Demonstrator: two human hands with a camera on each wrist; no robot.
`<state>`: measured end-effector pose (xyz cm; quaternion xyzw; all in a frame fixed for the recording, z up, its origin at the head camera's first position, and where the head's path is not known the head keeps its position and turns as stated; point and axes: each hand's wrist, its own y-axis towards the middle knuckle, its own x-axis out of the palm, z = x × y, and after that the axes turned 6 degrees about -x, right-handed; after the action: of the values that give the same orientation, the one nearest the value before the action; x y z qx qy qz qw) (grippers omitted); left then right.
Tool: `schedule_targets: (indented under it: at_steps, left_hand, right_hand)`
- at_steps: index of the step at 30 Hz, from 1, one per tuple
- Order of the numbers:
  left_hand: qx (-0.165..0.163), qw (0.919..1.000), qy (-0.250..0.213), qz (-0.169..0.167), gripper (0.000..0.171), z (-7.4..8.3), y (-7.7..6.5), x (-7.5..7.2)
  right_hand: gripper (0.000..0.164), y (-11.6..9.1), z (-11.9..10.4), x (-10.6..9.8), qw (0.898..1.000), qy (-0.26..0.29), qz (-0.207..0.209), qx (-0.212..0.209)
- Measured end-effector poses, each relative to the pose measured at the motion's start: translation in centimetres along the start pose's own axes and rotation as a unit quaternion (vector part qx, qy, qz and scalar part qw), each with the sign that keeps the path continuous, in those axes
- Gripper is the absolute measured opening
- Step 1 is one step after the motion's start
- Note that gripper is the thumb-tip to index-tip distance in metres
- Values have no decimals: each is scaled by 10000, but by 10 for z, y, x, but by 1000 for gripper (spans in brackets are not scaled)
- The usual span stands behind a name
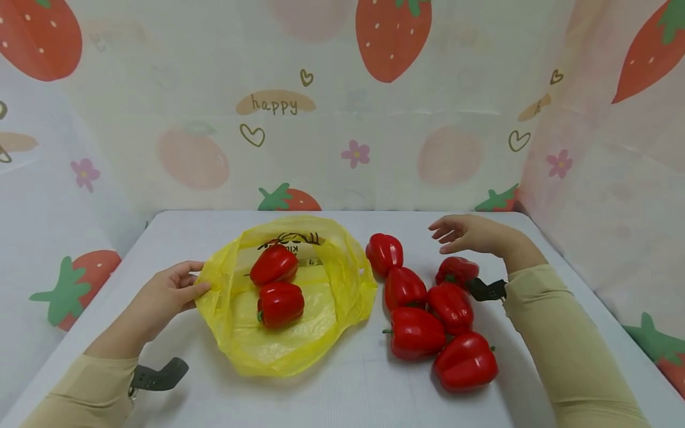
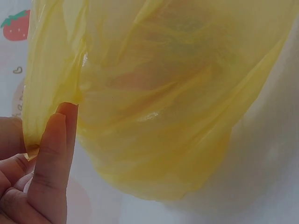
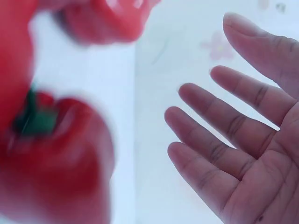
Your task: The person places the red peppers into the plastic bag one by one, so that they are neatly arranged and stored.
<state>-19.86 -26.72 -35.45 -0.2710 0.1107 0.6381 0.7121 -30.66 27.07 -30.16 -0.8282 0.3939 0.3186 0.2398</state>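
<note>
My left hand (image 1: pixel 167 295) pinches the left rim of a yellow plastic bag (image 1: pixel 289 362), which lies with its mouth spread wide. In the left wrist view, thumb and fingers grip a fold of the bag (image 2: pixel 154 158). Two red bell peppers, one behind (image 1: pixel 274 265) and one in front (image 1: pixel 280 305), lie inside it. My right hand (image 1: pixel 471 233) hovers above the peppers on the right, fingers extended and apart, holding nothing. Nearest below it is a red bell pepper (image 1: pixel 456 270), also large in the right wrist view (image 3: pixel 60 158).
Several more red bell peppers (image 1: pixel 416 333) cluster right of the bag on the white table (image 1: pixel 342 398). A strawberry-print cloth (image 1: pixel 332 119) hangs behind the table and at both sides. Dark wrist-worn devices (image 1: pixel 160 375) sit on both forearms.
</note>
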Motion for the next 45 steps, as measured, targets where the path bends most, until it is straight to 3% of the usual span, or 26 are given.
schedule_targets:
  at_steps: [8,15,21,34,45]
  left_hand:
    - [23,10000,-40,-19,58,-1,0,-1]
    - [18,10000,-41,-15,59,-3,-1,-1]
    - [13,10000,-28,-3,58,-2,-2,0]
    - [-11,10000,-43,34,57,-4,-4,0]
    - [-57,9999,-14,94,56,-6,-3,0]
  right_hand:
    - [55,-21,37,-1,9996,144,111,203]
    - [57,-30,53,5,9983,487,35,320]
    - [66,-30,60,13,9955,667,-75,676]
    - [68,-38,64,17,9954,461,-102,830]
    - [67,-42,75,16,9950,260,239,933]
